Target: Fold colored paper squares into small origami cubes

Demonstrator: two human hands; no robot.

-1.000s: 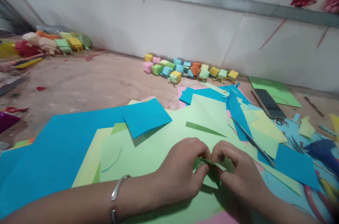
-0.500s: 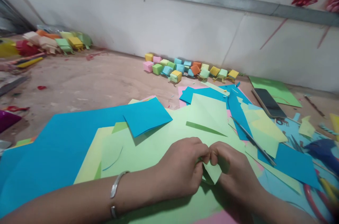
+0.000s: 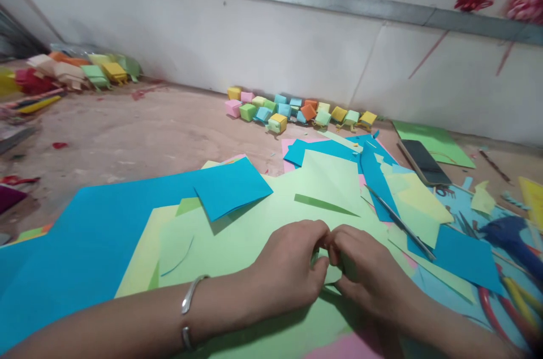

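Note:
My left hand (image 3: 288,271) and my right hand (image 3: 365,274) meet fingertip to fingertip over a big light green sheet (image 3: 237,240). Both pinch a small folded piece of light green paper (image 3: 330,272), which shows only between the fingers; most of it is hidden. A silver bangle (image 3: 189,314) sits on my left wrist. A large blue sheet (image 3: 85,240) lies under the green one to the left, with a smaller blue square (image 3: 231,186) on top.
A row of small coloured paper cubes (image 3: 297,111) lines the white wall. More folded paper pieces (image 3: 85,68) lie at far left. A phone (image 3: 424,162) rests on a green sheet (image 3: 436,141). A thin metal rod (image 3: 401,224) and scattered scraps lie to the right, with pens (image 3: 513,291) near the edge.
The small green piece was flipped up between my fingers half a second ago and is now pressed down and folded tighter. The view has shifted slightly to the right.

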